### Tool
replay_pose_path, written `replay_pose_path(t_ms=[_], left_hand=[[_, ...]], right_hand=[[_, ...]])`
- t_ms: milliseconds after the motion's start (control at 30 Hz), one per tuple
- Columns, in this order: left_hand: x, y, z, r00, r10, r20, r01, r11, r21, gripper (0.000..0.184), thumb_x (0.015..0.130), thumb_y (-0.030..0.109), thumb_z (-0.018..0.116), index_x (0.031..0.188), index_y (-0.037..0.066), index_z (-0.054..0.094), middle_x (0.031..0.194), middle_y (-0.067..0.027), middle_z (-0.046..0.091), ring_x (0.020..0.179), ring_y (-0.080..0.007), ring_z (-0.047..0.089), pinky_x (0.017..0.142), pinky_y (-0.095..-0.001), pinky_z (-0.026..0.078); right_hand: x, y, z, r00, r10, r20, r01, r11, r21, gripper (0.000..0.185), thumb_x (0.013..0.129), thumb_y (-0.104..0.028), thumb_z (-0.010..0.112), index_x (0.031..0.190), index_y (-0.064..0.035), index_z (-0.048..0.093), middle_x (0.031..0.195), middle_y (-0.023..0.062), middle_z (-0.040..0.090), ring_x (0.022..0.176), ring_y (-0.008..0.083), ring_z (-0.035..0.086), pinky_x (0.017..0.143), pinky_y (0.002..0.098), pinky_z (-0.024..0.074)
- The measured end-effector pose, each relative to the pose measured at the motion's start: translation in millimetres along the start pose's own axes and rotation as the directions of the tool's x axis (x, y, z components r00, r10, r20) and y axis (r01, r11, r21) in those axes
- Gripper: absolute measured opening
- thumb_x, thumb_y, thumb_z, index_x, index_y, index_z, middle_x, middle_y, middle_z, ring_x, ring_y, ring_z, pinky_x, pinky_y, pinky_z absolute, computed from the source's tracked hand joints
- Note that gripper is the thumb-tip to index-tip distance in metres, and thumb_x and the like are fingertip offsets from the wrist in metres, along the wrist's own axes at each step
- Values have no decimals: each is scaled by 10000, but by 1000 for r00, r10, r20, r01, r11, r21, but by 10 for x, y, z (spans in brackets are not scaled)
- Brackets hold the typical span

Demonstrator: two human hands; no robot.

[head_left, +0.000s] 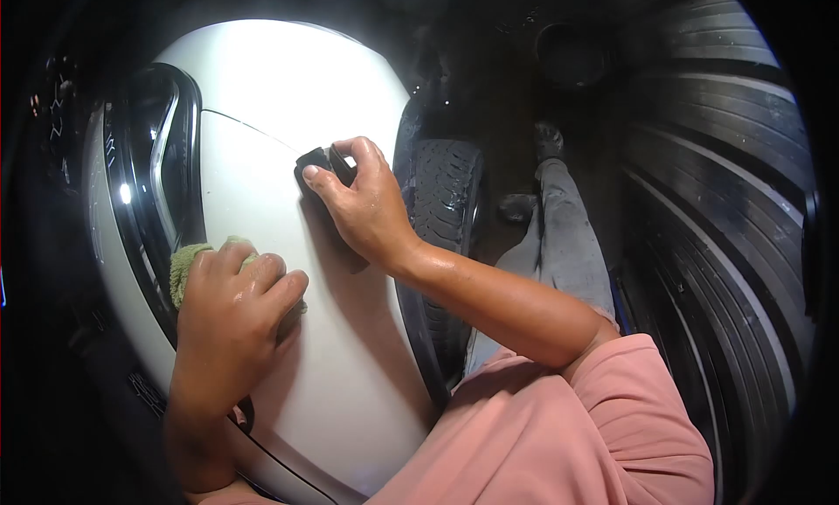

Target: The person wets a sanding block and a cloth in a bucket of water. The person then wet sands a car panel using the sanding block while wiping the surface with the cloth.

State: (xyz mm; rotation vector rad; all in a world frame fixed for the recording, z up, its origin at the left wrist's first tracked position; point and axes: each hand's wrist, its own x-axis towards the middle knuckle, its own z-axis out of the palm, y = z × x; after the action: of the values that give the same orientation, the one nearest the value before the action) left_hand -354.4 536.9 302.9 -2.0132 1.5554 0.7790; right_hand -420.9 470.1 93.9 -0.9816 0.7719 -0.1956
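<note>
A white car panel (262,173) curves under both hands, its surface brightly lit. My right hand (363,199) pinches a small black block (313,162) between thumb and fingers, against the panel near the wheel arch. Bunched under the fingers of my left hand (232,313) is a green cloth (185,267), pressed on the panel beside the dark headlight (175,147). Part of the cloth is hidden by the hand. A thin seam runs across the panel from the headlight toward the black block.
Right of the panel stands a black tire (446,199). My legs in grey trousers (568,234) and dark shoes show beyond it. A ribbed metal shutter or wall (725,155) rises on the right. A round dark object (572,55) lies at the top.
</note>
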Motion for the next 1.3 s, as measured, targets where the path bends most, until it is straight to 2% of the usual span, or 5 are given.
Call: replay_pose_path(t_ms=[533, 700, 900, 1100, 1300], left_hand=[[-48, -136, 10, 884, -153, -442, 30, 962, -272, 189, 909, 272, 771, 1036, 132, 766, 1013, -46, 745, 1088, -293, 662, 971, -457, 511], [309, 185, -264, 810, -507, -294, -31, 465, -885, 164, 922, 224, 742, 920, 61, 757, 956, -82, 753, 1106, -277, 660, 973, -418, 517], [1742, 1000, -805, 750, -415, -516, -572, -15, -820, 305, 926, -7, 691, 1221, 45, 745, 1216, -100, 694, 1150, -237, 640, 1035, -371, 500], [2829, 1323, -1534, 872, -169, -459, -489, -317, -812, 492, 944, 57, 777, 1424, 92, 673, 1207, -28, 672, 1111, -132, 650, 956, -294, 528], [3449, 1401, -2467, 771, 413, -485, -533, 1, -846, 862, 791, 133, 922, 1569, 177, 554, 1316, -63, 629, 1230, -230, 615, 1127, -388, 485]], right_hand=[[-174, -1966, -3204, 956, -238, -170, 207, 962, -178, 396, 1017, -319, 772, 1247, -22, 649, 1002, 20, 714, 825, 90, 671, 716, 284, 566], [162, -2317, -3727, 992, -56, -112, 61, 997, 45, 428, 1049, -407, 706, 1240, -29, 643, 955, 78, 736, 750, 148, 713, 662, 304, 604], [371, -3084, -3584, 996, 63, 62, -70, 992, 107, 477, 1059, -460, 664, 1263, -32, 617, 1048, 172, 754, 829, 213, 766, 673, 349, 654], [395, -3412, -3829, 984, -15, 178, -35, 962, 271, 408, 1071, -434, 645, 1275, -93, 550, 1156, 249, 730, 893, 311, 778, 665, 412, 681], [14, -3429, -4238, 994, -75, 83, 39, 925, 378, 294, 1109, -396, 578, 1159, -107, 561, 1081, 221, 739, 836, 322, 788, 615, 433, 680]])
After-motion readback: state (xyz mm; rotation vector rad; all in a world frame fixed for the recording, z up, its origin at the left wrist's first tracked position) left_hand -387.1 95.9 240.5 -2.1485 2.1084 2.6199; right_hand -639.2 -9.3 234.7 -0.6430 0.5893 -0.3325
